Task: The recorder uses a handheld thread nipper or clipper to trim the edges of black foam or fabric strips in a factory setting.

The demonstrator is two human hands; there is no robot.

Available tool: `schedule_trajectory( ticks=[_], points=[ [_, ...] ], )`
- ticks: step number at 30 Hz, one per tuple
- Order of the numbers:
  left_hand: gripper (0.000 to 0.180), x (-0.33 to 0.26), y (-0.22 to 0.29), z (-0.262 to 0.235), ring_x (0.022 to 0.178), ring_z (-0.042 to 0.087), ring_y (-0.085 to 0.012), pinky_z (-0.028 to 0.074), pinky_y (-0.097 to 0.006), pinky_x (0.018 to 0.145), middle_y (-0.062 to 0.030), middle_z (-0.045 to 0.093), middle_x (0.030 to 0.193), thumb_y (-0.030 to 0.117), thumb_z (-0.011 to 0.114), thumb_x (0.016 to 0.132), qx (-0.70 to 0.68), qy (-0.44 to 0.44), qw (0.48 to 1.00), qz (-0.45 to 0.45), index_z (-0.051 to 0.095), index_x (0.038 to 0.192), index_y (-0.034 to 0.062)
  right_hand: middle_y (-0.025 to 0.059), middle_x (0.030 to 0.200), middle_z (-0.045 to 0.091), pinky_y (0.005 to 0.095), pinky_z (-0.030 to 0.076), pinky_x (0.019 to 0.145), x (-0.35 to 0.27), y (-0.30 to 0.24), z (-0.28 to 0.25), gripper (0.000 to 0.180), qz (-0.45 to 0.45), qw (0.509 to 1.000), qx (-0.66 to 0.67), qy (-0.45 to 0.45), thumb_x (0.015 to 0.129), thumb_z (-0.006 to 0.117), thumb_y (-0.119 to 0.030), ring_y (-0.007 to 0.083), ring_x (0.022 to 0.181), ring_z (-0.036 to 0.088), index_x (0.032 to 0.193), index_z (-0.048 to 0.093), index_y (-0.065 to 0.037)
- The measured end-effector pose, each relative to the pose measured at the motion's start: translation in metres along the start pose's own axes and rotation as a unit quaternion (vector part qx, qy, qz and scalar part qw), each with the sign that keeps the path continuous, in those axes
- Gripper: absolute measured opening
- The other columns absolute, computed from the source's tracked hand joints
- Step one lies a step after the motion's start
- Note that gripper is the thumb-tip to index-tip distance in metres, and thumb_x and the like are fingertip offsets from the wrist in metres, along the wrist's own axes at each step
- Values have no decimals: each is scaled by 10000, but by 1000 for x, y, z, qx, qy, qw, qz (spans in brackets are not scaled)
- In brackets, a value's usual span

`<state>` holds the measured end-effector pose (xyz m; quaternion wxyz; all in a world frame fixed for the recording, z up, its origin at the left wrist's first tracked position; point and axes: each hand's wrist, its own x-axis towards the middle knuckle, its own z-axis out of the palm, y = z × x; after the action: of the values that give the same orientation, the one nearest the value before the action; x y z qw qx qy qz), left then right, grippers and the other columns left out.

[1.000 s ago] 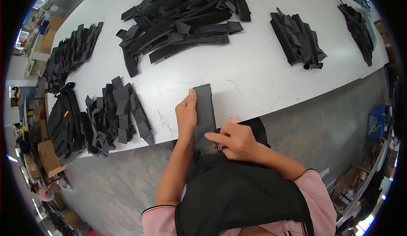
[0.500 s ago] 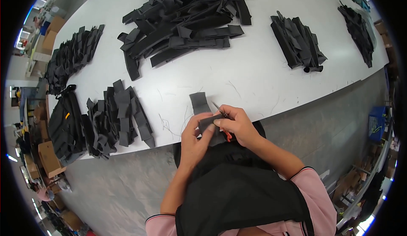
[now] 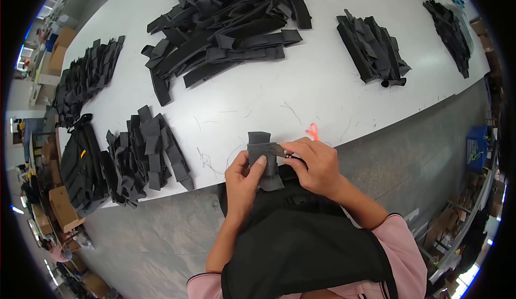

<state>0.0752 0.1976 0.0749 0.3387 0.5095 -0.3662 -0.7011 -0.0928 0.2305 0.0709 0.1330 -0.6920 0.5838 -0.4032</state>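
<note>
Black fabric strip (image 3: 264, 159) held at the near edge of the white table (image 3: 322, 84).
The strip is gripped by the left hand (image 3: 244, 183) and pinched at its fold by the right hand (image 3: 314, 164); stacked black pieces (image 3: 148, 156) lie to the left.

Bare worktop (image 3: 322, 94) runs from the near edge up through the middle, an open lane ahead of both hands. A large heap of black strips (image 3: 226, 25) blocks the far centre. To the left, a stack of folded black pieces (image 3: 148, 154) sits near the edge; another pile (image 3: 373, 49) stands at the right. Orange-handled scissors (image 3: 312, 132) lie just beyond the right hand (image 3: 314, 164).
</note>
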Motion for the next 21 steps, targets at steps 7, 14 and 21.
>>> schedule_trajectory(
  ticks=[7,14,21],
  points=[
    [149,-3,0,0,697,458,-4,356,-164,598,47,568,797,126,605,875,-4,8,1000,6,601,972,12,99,783,631,299,440,517,0,-1,5,253,-43,999,-18,27,695,704,-33,231,596,576,938,633,-36],
    [138,-3,-1,3,681,457,-9,360,-168,588,48,569,775,120,607,868,27,5,1000,13,601,945,6,104,777,625,305,460,546,2,-3,-1,255,16,999,46,13,693,693,4,242,614,586,939,631,-30],
    [140,-2,-7,3,686,476,-18,392,-180,594,28,579,750,108,604,860,64,6,997,52,603,930,-14,75,795,584,305,458,524,9,-10,4,285,-23,1000,0,13,669,707,-19,219,595,568,944,640,-54]
  ],
)
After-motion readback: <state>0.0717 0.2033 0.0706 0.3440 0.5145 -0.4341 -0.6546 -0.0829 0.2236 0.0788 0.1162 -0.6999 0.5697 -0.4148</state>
